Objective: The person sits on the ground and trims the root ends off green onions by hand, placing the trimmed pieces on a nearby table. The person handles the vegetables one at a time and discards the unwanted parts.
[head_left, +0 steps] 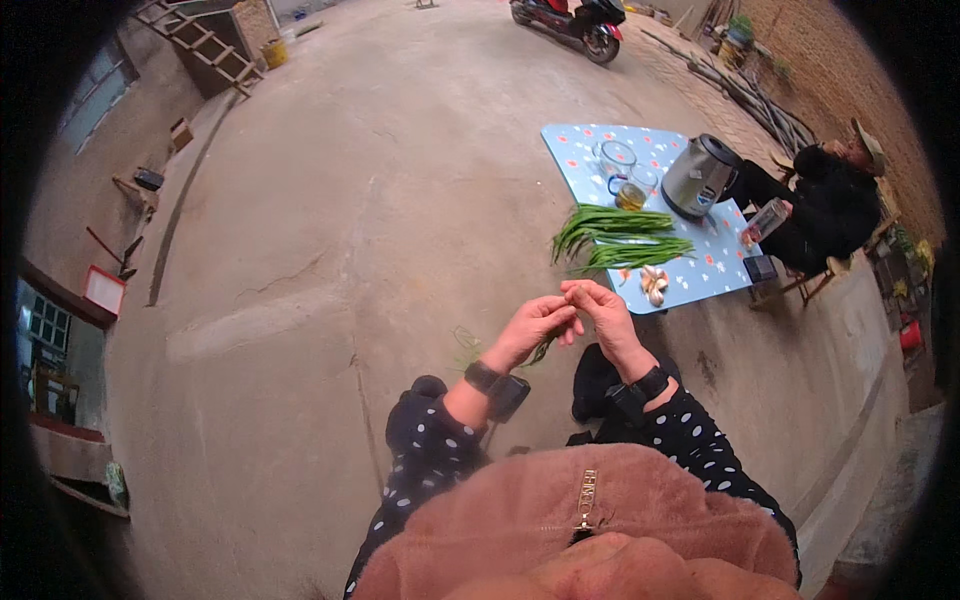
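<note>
Slim green stalks [541, 351] are hanging beneath the wearer's left hand [538, 328], in front of the knees and just off the near-left corner of a pale blue table [580, 165]. From my remote seat I am seeing that hand curling nearly closed, its thumb and fingers pinching together on the stalks. My view is also showing the right hand [607, 315] bending its fingers down to a closed pinch, its tips meeting the left's; whether it is gripping a stalk too, I cannot tell. Each wrist is wearing one dark band. For writing, I am spotting one small dark label on the single silver kettle [695, 180] and gold-toned metal lettering [587, 495] on the wearer's pink fuzzy garment [480, 520]. Counting on, I am finding two bundles of long greens [640, 252] lying on the table, one amber-filled glass [630, 196] and one small cluster of garlic [654, 284], its pieces too bunched for me to number. One other person [835, 200] is sitting at the far right, near one clear bottle [765, 220], while one red scooter [575, 25] is standing beyond.
</note>
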A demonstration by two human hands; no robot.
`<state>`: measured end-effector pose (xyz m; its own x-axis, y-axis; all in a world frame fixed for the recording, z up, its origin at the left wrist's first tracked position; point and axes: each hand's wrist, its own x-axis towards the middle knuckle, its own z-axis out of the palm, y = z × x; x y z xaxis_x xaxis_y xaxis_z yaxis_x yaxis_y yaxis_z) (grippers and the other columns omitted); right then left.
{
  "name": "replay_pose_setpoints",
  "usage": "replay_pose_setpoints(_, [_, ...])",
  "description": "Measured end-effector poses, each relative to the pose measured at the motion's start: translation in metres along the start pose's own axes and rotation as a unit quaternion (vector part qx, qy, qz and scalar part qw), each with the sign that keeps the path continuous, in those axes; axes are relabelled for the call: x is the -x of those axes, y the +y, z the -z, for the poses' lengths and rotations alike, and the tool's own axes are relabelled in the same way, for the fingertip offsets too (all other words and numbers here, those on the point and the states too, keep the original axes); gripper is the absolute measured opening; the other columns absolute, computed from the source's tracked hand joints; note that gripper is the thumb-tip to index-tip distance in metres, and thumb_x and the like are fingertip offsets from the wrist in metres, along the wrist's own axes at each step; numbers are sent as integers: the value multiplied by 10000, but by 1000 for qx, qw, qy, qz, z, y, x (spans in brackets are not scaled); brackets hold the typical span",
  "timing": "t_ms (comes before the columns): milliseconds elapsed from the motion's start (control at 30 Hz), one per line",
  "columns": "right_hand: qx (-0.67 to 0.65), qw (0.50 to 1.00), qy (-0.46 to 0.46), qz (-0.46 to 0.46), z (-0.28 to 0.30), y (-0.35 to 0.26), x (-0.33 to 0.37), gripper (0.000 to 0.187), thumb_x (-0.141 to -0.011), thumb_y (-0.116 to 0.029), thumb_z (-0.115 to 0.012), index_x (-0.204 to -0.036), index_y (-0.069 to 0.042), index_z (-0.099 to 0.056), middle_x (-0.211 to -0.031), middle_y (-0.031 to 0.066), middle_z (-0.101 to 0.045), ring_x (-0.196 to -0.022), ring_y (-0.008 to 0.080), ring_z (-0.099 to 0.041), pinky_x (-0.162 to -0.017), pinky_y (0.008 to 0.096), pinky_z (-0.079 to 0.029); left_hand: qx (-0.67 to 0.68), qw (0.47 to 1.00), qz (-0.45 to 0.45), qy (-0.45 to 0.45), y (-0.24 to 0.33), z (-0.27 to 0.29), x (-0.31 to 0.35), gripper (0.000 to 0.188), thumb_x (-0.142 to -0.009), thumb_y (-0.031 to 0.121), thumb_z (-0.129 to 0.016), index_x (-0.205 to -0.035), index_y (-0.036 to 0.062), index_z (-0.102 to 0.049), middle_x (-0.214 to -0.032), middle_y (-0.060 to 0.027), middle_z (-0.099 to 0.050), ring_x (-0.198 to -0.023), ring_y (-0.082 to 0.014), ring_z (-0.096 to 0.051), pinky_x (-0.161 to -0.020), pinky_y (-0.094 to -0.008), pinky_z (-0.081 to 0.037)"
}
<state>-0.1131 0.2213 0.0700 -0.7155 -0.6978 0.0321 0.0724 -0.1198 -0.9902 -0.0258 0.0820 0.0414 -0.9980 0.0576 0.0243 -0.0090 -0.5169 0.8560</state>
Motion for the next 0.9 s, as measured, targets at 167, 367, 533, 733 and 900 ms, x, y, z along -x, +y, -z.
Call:
replay_pose_setpoints(167, [64,997,-2,-40,6,4,-7,194,-925,-178,-612,-974,-4,-682,-971,22,-655,-945,104,-583,-877,251,-441,-8,1000,21,22,-11,10,1,233,-980,246,-493,-1015,43,-602,-799,-3,-629,-639,-60,-513,-581,-201,-413])
replay_pose_setpoints(367, [-33,991,129,21,26,-3,-35,182,-931,-196,-598,-954,-35,-680,-1058,49,-662,-1007,115,-569,-942,279,-411,-12,999,19,25,-7,27,16,217,-981,238,-494,-981,53,-607,-758,-2,-611,-638,-64,-523,-577,-205,-421])
replay_pose_setpoints(533, [86,995,-45,-14,1,6,-23,266,-928,-150,-566,-1142,-8,-637,-1134,45,-641,-1074,141,-553,-987,291,-390,111,994,22,-7,-6,33,20,251,-992,276,-490,-965,48,-588,-756,-16,-618,-626,-83,-564,-543,-204,-438])
replay_pose_setpoints(733, [38,997,2,-65,-18,2,-19,192,-885,-127,-642,-1039,-18,-676,-1096,31,-640,-964,99,-563,-891,265,-422,-28,997,-73,30,-11,33,18,249,-986,225,-513,-1072,-1,-571,-921,-66,-659,-866,-134,-627,-795,-269,-498])
replay_pose_setpoints(900, [39,997,28,-60,-19,9,-20,187,-892,-145,-654,-1029,-21,-682,-1099,12,-640,-944,87,-551,-856,248,-417,-105,990,-77,57,-19,41,20,234,-932,132,-601,-1124,-1,-593,-1039,-44,-641,-1010,-122,-576,-858,-273,-471])
